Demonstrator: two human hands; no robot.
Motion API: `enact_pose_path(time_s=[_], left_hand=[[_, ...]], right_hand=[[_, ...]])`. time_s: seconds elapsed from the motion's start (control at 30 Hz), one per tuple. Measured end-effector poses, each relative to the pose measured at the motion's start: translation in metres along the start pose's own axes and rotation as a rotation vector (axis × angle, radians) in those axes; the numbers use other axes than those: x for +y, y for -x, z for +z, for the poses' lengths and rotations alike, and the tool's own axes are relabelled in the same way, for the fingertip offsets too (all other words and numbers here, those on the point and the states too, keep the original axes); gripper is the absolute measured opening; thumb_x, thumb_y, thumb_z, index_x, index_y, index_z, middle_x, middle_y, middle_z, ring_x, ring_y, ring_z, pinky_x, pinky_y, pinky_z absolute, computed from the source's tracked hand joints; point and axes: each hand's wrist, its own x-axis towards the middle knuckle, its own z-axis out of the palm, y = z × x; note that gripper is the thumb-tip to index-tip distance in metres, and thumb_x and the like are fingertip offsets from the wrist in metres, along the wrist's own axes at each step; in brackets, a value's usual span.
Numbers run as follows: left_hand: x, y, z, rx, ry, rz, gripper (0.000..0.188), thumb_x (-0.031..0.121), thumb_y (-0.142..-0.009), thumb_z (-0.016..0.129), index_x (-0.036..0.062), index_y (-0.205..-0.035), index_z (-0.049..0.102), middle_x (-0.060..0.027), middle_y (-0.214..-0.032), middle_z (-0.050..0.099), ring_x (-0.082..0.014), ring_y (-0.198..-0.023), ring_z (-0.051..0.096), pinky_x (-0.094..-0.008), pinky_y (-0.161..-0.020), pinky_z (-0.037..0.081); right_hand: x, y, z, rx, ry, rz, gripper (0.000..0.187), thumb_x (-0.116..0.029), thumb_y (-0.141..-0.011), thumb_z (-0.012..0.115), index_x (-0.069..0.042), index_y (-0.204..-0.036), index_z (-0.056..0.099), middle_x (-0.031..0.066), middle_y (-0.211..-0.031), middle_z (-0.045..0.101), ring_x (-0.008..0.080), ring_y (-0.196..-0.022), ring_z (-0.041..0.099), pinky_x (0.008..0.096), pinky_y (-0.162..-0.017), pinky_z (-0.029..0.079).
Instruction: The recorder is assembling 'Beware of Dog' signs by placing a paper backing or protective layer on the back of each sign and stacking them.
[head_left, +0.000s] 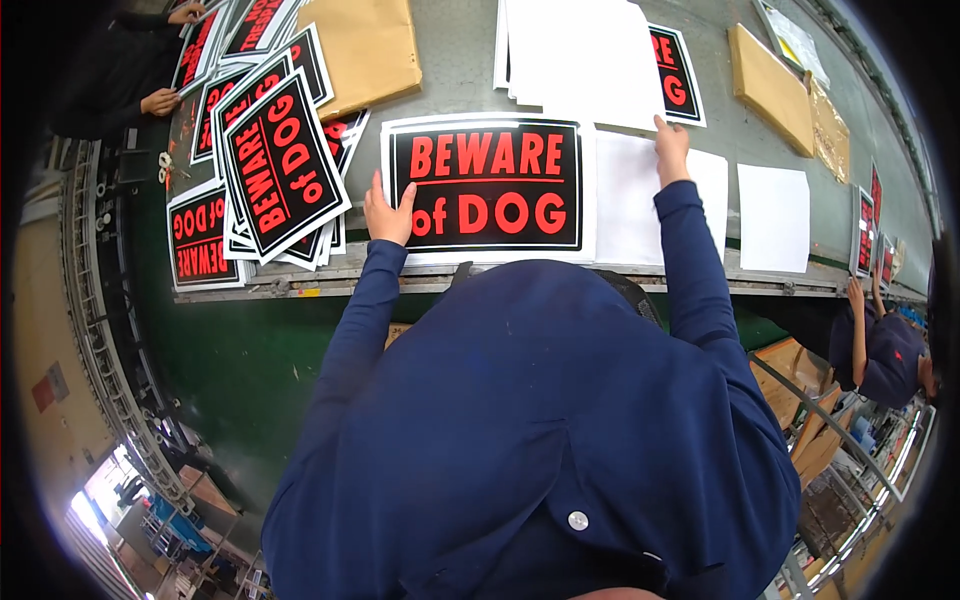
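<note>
A black sign with red lettering and a white border [487,190] lies face up on the table in front of me. My left hand [390,212] rests at its left edge, thumb over the black face and fingers apart. My right hand [673,155] pinches the lower right corner of a white sheet [590,65] beyond the sign. That sheet partly covers another black and red sign [678,75]. More white sheets [625,200] lie beside the front sign, under my right forearm.
Black and red signs [285,165] are heaped at the left, next to a brown paper package [360,50]. Scissors [165,167] lie far left. At right are a single white sheet [773,218] and another brown package [770,90]. Other people work at both ends.
</note>
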Motion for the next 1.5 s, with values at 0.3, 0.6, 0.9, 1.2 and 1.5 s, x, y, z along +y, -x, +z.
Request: enact_pose_path(time_s=[0.3, 0.6, 0.9, 1.2, 1.5], left_hand=[[-0.040, -0.015, 0.010, -0.076, 0.584, -0.265, 0.073, 0.039, -0.082, 0.065, -0.0102, -0.129, 0.039, -0.0245, -0.131, 0.045, -0.0298, -0.124, 0.043, -0.0336, -0.101, 0.034], [-0.006, -0.014, -0.003, -0.236, 0.348, -0.243, 0.093, 0.051, -0.072, 0.069, -0.0121, -0.131, 0.033, -0.0285, -0.129, 0.045, -0.0348, -0.121, 0.044, -0.0345, -0.101, 0.034], [-0.011, 0.005, 0.006, 0.155, 0.159, -0.004, 0.097, 0.048, -0.075, 0.069, -0.0113, -0.135, 0.021, -0.0300, -0.141, 0.022, -0.0390, -0.134, 0.018, -0.0446, -0.110, 0.015], [0.050, 0.030, -0.016, 0.179, 0.453, 0.247, 0.035, 0.023, -0.097, 0.042, -0.0015, -0.083, 0.064, -0.0106, -0.088, 0.059, -0.0221, -0.086, 0.056, -0.0352, -0.082, 0.042], [0.201, 0.083, 0.095, -0.200, 0.837, 0.112, 0.041, 0.028, -0.099, 0.037, -0.0024, -0.090, 0.062, -0.0072, -0.080, 0.063, -0.0113, -0.075, 0.057, -0.0244, -0.072, 0.043]], right_hand=[[-0.044, 0.209, -0.022, -0.589, -0.102, 0.083, 0.062, -0.024, -0.087, 0.055, 0.008, -0.134, 0.031, 0.0263, -0.133, 0.042, 0.0311, -0.126, 0.040, 0.0343, -0.103, 0.031], [-0.041, 0.223, -0.004, -0.493, 0.128, 0.032, 0.061, -0.018, -0.079, 0.059, 0.010, -0.128, 0.037, 0.0284, -0.123, 0.049, 0.0355, -0.112, 0.052, 0.0353, -0.094, 0.041], [-0.026, 0.207, -0.028, -0.329, 0.060, -0.122, 0.053, -0.024, -0.076, 0.061, 0.004, -0.120, 0.051, 0.0248, -0.119, 0.054, 0.0362, -0.111, 0.052, 0.0365, -0.096, 0.041], [0.069, 0.099, -0.188, -0.059, 0.313, -0.106, 0.020, -0.015, -0.079, 0.060, -0.004, -0.093, 0.068, 0.0125, -0.088, 0.068, 0.0227, -0.082, 0.065, 0.0325, -0.074, 0.050], [0.119, 0.006, -0.250, -0.324, 0.711, -0.016, 0.028, -0.018, -0.073, 0.053, 0.004, -0.083, 0.067, 0.0254, -0.090, 0.063, 0.0402, -0.087, 0.061, 0.0455, -0.081, 0.048]])
